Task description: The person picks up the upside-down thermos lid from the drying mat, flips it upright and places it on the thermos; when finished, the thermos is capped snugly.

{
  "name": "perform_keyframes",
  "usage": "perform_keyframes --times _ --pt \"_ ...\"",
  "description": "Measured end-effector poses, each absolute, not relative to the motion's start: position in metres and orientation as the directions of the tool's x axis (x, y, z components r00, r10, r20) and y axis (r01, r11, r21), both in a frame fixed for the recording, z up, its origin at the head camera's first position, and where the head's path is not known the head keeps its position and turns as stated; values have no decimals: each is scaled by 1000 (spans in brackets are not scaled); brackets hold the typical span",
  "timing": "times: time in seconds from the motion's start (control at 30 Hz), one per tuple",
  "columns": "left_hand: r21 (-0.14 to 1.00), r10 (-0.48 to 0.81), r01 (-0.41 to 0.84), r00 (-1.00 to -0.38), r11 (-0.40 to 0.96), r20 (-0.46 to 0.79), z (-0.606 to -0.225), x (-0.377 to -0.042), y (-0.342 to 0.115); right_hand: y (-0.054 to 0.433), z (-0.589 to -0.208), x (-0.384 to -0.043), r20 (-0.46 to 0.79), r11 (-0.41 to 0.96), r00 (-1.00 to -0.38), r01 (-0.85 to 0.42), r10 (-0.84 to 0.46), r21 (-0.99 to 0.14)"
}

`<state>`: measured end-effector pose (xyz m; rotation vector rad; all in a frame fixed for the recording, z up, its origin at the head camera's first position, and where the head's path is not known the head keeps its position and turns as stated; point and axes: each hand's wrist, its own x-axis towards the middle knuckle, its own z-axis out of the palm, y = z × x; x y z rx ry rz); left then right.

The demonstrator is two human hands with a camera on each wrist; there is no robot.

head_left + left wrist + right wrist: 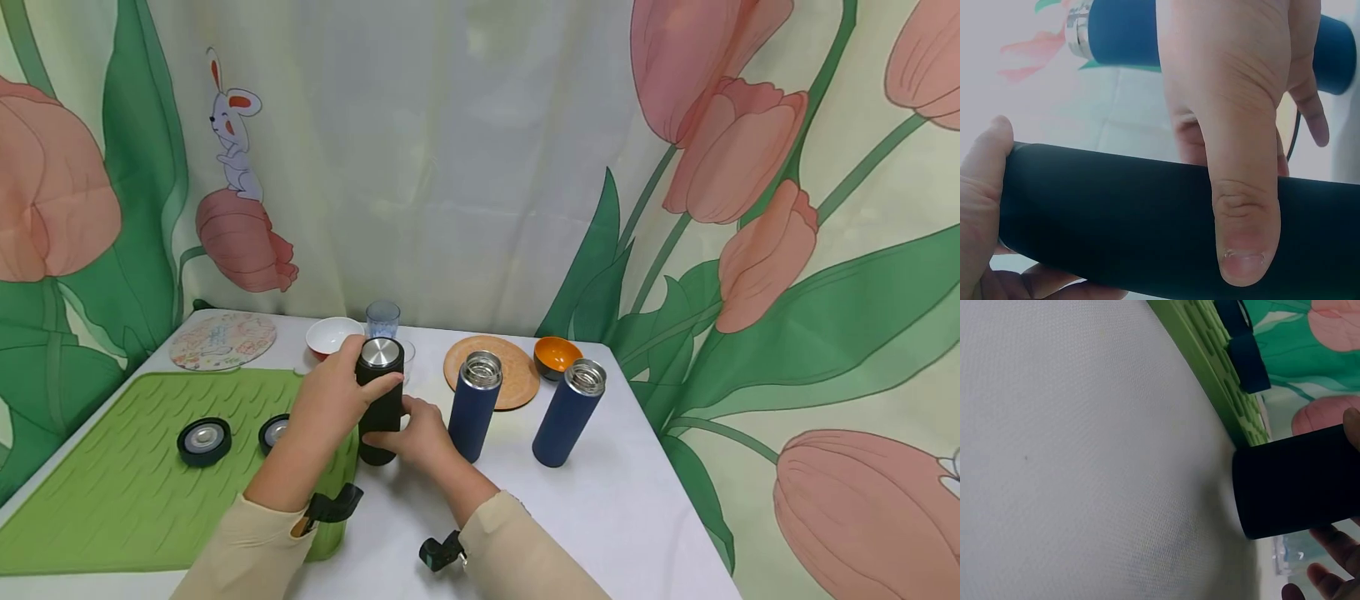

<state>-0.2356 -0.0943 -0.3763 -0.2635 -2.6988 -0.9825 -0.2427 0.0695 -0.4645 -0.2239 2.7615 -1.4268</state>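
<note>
A black thermos bottle (382, 417) with a silver disc on top stands upright beside the right edge of the green mat, held by both hands. My left hand (333, 404) grips it near the top, its thumb along the near side. Lower down, my right hand (422, 437) grips the body, with its thumb (1244, 231) laid across the black wall. In the right wrist view the bottle's base (1250, 494) is close to the white cloth. Just right of the hands stand two blue thermos bottles (472, 425) (564, 425), both with uncovered steel mouths.
Two round black lids (204, 442) (274, 431) lie on the green mat (112, 500). Behind are a floral round mat (222, 341), a white bowl (334, 333), a clear glass (383, 315), a round wooden board (510, 375) and an orange bowl (557, 356). A printed curtain (465, 167) hangs behind the table.
</note>
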Motion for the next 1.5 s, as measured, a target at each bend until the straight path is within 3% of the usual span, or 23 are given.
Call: perform_keyframes --times 0.83,1.1,1.3,1.5 --pt "603 87 263 -949 753 304 -374 -236 -103 61 -459 -242 43 583 -992 -102 -115 -806" --pt "647 182 226 -974 729 134 -384 -230 -120 64 -466 -237 11 586 -993 -81 -122 -806" --pt "495 102 109 -994 862 42 -394 -226 -183 76 -455 -211 -119 615 -977 -16 -179 -789" --pt "299 -42 -68 -995 952 -93 -421 -237 -267 112 -429 -177 -213 697 -919 -87 -332 -712"
